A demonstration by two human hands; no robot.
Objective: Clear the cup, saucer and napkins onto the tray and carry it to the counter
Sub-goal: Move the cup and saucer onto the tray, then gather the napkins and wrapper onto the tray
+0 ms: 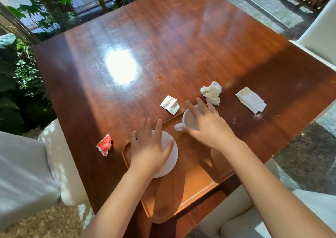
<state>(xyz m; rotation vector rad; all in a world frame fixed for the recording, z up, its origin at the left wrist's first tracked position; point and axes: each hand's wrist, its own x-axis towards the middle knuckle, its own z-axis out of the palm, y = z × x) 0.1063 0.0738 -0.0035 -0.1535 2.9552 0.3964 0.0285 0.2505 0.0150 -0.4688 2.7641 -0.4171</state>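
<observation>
A white saucer [171, 157] lies on the left part of the wooden tray [196, 188] at the table's near edge. My left hand [149, 150] rests flat on it, fingers straight and apart, thumb on its top. A white cup [188, 119] stands on the tray's far end, handle pointing left. My right hand [207, 126] covers its right half with fingers stretched over the rim and thumb by the handle. On the table lie a crumpled white napkin [211, 93], a folded stained napkin [251, 100], a torn white packet [170, 104] and a crumpled red wrapper [104, 144].
The tray overhangs the near edge of the brown wooden table [145, 46]. Cushioned white chairs stand at the left [27, 174], lower right [254, 219] and far right [320, 30]. Green plants [21, 73] and a railing lie beyond the left side.
</observation>
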